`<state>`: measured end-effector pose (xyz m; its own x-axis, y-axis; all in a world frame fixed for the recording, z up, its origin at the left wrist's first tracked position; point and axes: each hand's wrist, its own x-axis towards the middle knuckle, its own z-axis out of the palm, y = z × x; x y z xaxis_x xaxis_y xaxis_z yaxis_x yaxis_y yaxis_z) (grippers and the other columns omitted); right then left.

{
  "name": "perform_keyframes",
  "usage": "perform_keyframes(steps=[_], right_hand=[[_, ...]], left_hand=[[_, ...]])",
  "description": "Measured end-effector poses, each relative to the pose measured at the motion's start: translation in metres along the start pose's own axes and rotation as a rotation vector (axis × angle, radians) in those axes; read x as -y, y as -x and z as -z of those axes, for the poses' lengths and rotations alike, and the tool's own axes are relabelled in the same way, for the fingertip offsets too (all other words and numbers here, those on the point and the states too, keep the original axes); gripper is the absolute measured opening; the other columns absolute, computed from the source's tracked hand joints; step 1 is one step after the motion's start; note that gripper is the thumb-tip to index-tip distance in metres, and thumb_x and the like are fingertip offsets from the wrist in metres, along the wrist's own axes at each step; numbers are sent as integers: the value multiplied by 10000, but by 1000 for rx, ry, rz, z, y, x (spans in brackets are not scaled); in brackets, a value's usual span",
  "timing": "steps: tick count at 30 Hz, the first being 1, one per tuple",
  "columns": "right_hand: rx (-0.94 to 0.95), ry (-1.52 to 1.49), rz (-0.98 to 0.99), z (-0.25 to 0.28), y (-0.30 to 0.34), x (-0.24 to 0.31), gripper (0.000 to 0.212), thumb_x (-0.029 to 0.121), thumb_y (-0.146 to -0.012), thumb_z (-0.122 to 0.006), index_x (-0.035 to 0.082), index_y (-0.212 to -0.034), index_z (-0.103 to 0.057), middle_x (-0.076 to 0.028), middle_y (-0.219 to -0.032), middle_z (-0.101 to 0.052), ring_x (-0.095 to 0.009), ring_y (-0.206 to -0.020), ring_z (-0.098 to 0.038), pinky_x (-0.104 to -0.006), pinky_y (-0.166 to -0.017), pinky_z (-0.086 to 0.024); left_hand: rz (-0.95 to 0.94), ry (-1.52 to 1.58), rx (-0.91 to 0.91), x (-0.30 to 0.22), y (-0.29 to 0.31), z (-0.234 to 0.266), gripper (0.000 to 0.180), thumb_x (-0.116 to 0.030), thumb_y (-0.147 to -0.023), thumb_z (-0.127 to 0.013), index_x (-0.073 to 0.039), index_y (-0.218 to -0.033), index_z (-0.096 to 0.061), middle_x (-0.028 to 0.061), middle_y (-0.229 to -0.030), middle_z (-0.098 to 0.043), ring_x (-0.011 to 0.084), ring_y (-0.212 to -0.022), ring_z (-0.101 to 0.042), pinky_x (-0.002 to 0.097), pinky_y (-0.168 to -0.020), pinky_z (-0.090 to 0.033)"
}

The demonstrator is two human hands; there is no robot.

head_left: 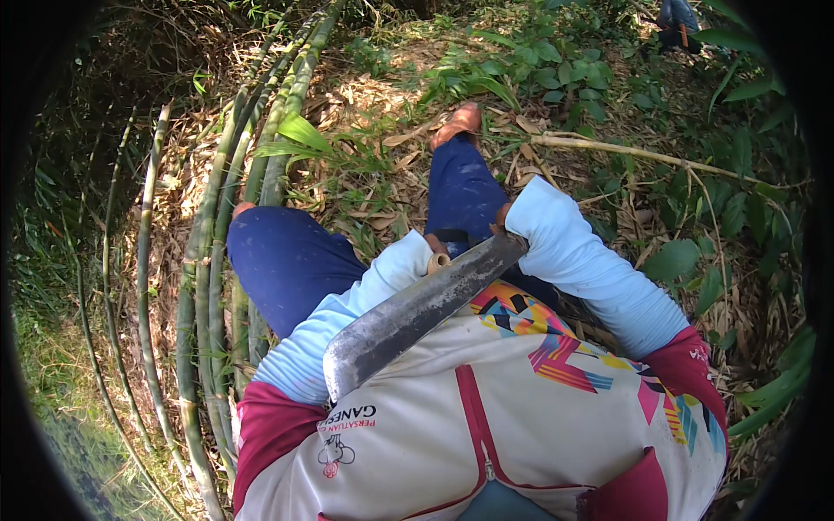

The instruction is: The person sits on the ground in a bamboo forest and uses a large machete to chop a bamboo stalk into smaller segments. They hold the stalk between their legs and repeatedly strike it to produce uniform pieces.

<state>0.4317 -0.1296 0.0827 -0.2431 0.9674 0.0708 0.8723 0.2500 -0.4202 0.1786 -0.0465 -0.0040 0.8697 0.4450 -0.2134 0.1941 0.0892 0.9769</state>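
Note:
A machete with a wide, dark, worn blade lies slantwise in front of my body. Its broad tip points back toward my left upper arm. The grip end is at my right hand, which is closed on it and mostly hidden by the sleeve and blade. Just left of the blade, my left hand is closed beside a small tan, round-ended piece. A dark strip shows between the hands. Most of the left fingers are hidden, so what they hold is unclear.
Several long green bamboo stems run along my left side. Dry leaves cover the ground ahead. A thin pale branch lies at the right among leafy plants. A dark object is at the far right.

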Motion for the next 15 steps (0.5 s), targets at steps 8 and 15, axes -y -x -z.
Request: perform_keyframes(steps=[8,15], right_hand=[[-50,-43,-66,-5,12,-14,354,5,-534,-717,97,-874,-680,-124,-838,-575,-333,-815,-574,-404,-678,-482],[-33,-47,-77,0,14,-15,285,50,-567,-716,107,-843,-674,-119,-807,-604,-340,-818,-602,-424,-677,-496]], left_hand=[[0,-216,-110,-55,10,-19,281,-159,-812,-763,-36,-982,-575,51,-913,-603,119,-824,-559,257,-755,-444],[-100,-86,-70,-38,7,-15,373,-188,-813,-763,-31,-1061,-532,39,-906,-590,105,-824,-559,249,-745,-445]])
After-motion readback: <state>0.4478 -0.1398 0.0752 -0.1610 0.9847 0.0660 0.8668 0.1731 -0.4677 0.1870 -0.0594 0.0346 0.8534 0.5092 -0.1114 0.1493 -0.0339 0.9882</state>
